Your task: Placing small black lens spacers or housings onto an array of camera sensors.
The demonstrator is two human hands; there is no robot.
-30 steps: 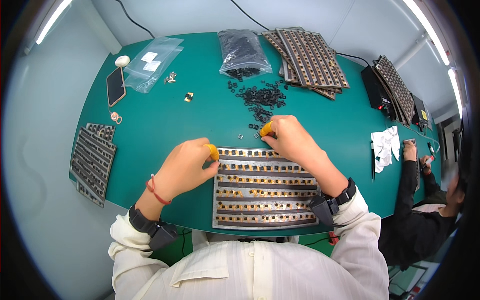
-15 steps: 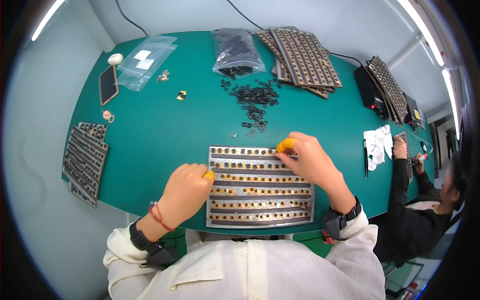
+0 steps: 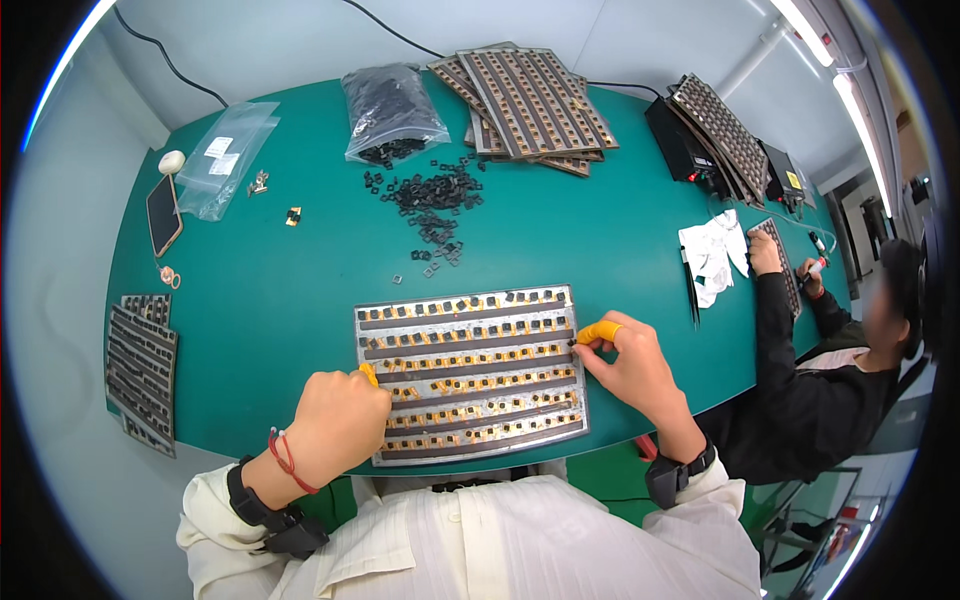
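- Left hand (image 3: 338, 418), curled, lies against the left edge of the metal panel (image 3: 460, 315); cannot tell whether it grips.
- Right hand (image 3: 637, 372), thumb and yellow-covered finger nearly together, sits at the panel's right edge; anything between them is hidden.
- Rows of small black pieces line the panel, flat on the worktop (image 3: 260, 310).
- Beyond the panel: loose black parts (image 3: 433, 193), a clear bag (image 3: 388, 105), stacked boards (image 3: 540, 100).
- Left of the panel: phone (image 3: 164, 214).
- Right of it: white cloth (image 3: 712, 262).
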